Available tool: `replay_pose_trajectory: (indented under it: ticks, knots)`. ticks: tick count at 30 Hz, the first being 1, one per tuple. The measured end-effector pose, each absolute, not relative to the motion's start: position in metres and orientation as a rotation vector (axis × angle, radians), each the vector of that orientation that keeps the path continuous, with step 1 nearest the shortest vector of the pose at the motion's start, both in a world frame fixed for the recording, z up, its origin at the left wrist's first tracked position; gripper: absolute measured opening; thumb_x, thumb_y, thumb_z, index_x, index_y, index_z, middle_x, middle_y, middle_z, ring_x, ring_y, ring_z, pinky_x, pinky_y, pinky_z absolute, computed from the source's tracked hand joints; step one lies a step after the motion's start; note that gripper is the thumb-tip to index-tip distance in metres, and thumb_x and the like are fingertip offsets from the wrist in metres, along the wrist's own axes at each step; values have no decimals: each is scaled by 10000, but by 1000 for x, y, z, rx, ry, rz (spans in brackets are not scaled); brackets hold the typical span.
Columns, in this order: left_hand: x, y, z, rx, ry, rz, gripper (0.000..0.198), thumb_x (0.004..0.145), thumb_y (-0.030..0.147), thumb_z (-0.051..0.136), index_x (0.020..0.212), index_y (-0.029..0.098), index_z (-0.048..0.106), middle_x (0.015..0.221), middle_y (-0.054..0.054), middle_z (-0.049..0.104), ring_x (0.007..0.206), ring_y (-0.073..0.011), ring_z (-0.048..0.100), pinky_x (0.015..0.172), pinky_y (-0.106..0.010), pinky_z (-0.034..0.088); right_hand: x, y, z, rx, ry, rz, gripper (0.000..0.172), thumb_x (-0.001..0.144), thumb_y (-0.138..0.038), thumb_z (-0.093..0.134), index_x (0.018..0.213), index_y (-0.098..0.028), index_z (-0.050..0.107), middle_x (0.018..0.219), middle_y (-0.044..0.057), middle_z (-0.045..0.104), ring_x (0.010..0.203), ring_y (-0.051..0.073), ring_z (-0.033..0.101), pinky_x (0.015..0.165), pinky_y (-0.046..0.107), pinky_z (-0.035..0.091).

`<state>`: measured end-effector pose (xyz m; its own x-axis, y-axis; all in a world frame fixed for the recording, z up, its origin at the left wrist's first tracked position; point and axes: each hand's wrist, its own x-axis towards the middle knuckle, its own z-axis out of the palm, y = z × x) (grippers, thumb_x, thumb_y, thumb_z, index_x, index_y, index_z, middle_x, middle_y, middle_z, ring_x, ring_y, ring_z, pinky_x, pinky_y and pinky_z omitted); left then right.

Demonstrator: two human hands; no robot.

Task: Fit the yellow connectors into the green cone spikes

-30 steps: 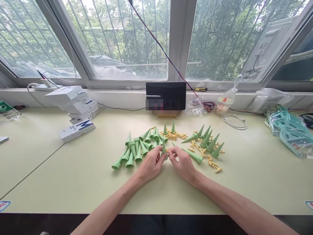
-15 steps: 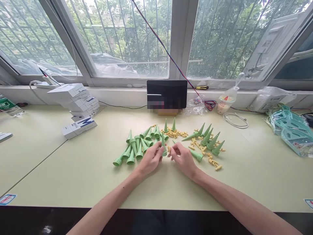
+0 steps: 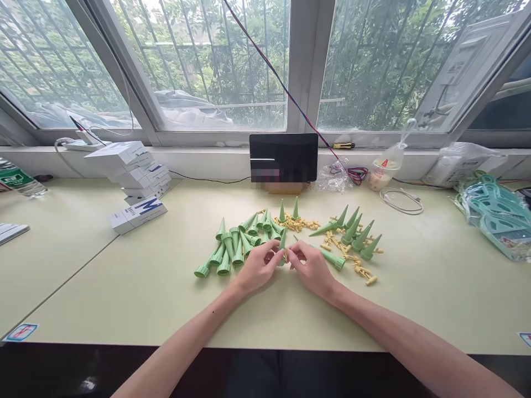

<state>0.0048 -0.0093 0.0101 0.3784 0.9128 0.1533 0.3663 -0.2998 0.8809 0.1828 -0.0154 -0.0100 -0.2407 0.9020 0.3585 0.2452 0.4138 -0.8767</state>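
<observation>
My left hand (image 3: 262, 264) is closed on a green plastic watering spike (image 3: 282, 241), its pointed end up. Close against it, my right hand (image 3: 307, 264) pinches a small yellow valve (image 3: 285, 255), which touches or nearly touches the spike's side; the fingers partly hide the contact. To the left lies a pile of green spikes (image 3: 226, 251), many with their ribbed collars toward me. Right of my right hand, several more spikes (image 3: 352, 229) stand or lie among loose yellow valves (image 3: 365, 275). Another heap of yellow valves (image 3: 294, 224) sits behind my hands beside two upright spikes.
A dark tablet (image 3: 284, 157) stands at the back by the window. White boxes (image 3: 139, 177) are stacked at the left, a bottle (image 3: 20, 179) beyond them. At the right are a bagged cup (image 3: 384, 172), a coiled white cable (image 3: 401, 200) and bagged teal plastic parts (image 3: 498, 215).
The yellow valve in my right hand has come left against the green spike. My left hand has shifted slightly right and tilted the spike a little. The camera view has moved slightly.
</observation>
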Motion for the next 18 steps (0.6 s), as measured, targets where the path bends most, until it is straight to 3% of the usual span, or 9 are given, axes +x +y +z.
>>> replay_pose_trajectory:
  ticks: [12, 18]
  knots:
    - [4, -9, 9, 1972, 1122, 863, 258, 961, 394, 482, 1009, 166, 591, 725, -4, 594, 601, -131, 528, 547, -232, 414, 185, -16, -7, -1032, -1769, 793, 199, 908, -243, 514, 716, -207, 472, 928, 56, 664, 718, 159, 603, 670, 306, 529]
    - [4, -9, 9, 2028, 1126, 855, 236, 955, 374, 496, 1015, 170, 598, 627, 34, 508, 539, -108, 443, 512, -220, 352, 185, -15, -4, -1008, -1759, 778, 177, 872, -213, 538, 702, -206, 490, 881, 48, 626, 708, 155, 582, 630, 292, 528]
